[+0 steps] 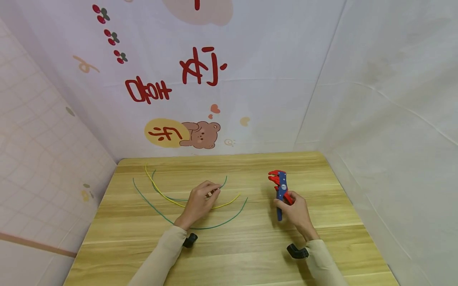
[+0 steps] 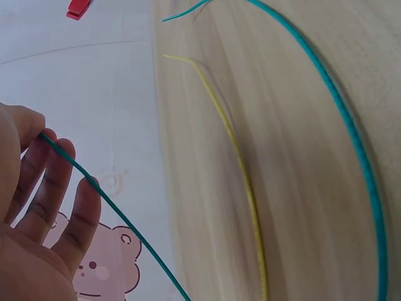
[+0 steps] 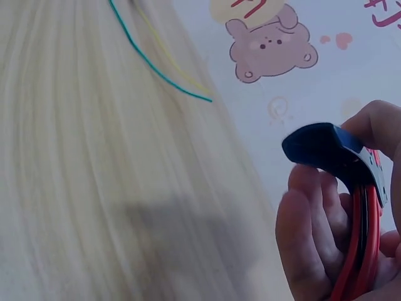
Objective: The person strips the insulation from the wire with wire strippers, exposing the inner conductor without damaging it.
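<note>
My left hand (image 1: 198,200) pinches a green wire (image 2: 135,232) between thumb and fingers. Its short end sticks out past the fingertips to the right, and the rest curves away left. In my right hand (image 1: 297,210) is a red and blue wire stripper (image 1: 282,183), gripped by its handles, with the red head pointing away from me. The blue handle (image 3: 319,147) shows up close in the right wrist view. Beneath the left hand, a yellow wire (image 1: 162,194) and a second green wire (image 1: 154,208) lie in wide curves on the table.
The wood-grain table (image 1: 243,258) meets a printed cloth wall (image 1: 264,95) at its back, with more cloth at both sides. A black angled piece (image 1: 190,240) sits at the left wrist, and another black piece (image 1: 297,252) at the right wrist.
</note>
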### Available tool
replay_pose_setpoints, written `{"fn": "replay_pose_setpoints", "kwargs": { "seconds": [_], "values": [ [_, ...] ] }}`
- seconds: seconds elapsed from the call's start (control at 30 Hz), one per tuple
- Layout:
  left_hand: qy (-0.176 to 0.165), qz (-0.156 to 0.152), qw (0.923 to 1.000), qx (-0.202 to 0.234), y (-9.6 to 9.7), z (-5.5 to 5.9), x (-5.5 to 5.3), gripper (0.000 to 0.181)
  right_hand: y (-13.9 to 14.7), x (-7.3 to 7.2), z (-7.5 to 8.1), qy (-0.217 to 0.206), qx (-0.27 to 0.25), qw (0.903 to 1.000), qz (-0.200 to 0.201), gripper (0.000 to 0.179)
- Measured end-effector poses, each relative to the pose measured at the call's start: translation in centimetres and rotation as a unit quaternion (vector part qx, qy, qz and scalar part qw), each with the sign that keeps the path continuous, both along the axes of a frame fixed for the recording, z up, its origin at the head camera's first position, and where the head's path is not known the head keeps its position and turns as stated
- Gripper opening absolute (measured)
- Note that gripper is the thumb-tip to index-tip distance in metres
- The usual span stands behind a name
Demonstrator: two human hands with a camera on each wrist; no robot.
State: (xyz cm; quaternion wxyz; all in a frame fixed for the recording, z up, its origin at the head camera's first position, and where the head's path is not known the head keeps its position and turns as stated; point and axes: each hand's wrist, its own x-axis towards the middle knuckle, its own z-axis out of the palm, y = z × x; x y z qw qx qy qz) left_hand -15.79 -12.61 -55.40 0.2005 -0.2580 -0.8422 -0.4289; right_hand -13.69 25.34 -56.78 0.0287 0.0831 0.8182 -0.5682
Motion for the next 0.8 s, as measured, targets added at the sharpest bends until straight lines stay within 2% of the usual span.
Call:
{"fn": "replay_pose_setpoints", "kwargs": {
  "seconds": [0.2, 0.4, 0.8],
  "values": [
    [-0.016, 0.004, 0.9999, 0.0, 0.0, 0.5, -0.1, 0.018, 0.0, 0.0, 0.2, -0.011, -0.074, 0.997, 0.018, 0.045],
    [-0.013, 0.002, 0.9999, -0.001, 0.0, 0.9, -0.2, 0.018, -0.1, -0.1, 0.5, -0.007, -0.117, 0.9924, 0.035, 0.046],
    [-0.019, 0.003, 0.9998, 0.002, -0.2, 1.3, -0.1, 0.018, -0.3, -0.2, 0.9, -0.017, -0.141, 0.9872, 0.071, 0.056]
  ]
}}
